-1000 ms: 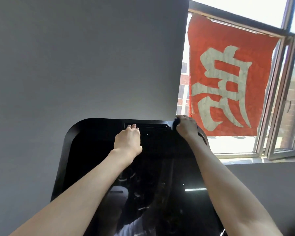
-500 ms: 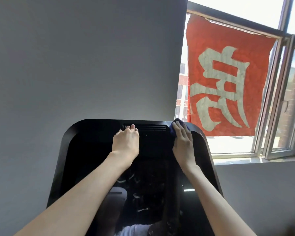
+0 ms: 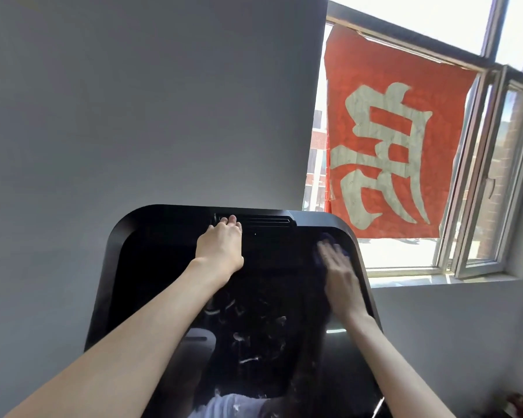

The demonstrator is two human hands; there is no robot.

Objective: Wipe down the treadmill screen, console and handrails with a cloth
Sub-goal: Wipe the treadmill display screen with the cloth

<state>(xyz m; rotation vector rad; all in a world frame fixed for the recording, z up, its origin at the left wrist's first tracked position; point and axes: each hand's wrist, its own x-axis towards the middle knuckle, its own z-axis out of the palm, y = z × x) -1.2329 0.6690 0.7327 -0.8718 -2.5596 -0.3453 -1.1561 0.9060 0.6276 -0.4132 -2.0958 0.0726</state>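
the treadmill screen (image 3: 169,282), a big glossy black panel with rounded corners, fills the lower middle of the view from roughly 9 o'clock round to 4 o'clock and leans back toward a plain grey wall (image 3: 133,101). along its top edge, at 12 o'clock on the panel, runs a narrow vent slot (image 3: 266,220). the left hand (image 3: 221,247) sits at the left end of that slot, knuckles up and fingers bent, the tips hooked at the slot so that it holds the top of the panel. the right hand (image 3: 340,280) lies toward 2 o'clock on the panel, just inside the right rim; it is spread flat with straight fingers and is blurred. it presses a dark blue cloth (image 3: 326,238) against the glass. only the cloth's upper edge shows, past the fingertips near the top right corner; the rest is under the palm. both bare forearms reach up from 7 and 5 o'clock. the glass mirrors dim shapes and pale smears, with a whitish patch at 6 o'clock. at 2 o'clock in the view a window (image 3: 495,164) stands with one sash swung open, bright daylight behind it, and a red banner (image 3: 390,146) with a large pale character hangs across the left part of the opening, its lower edge just above the panel's top right corner.
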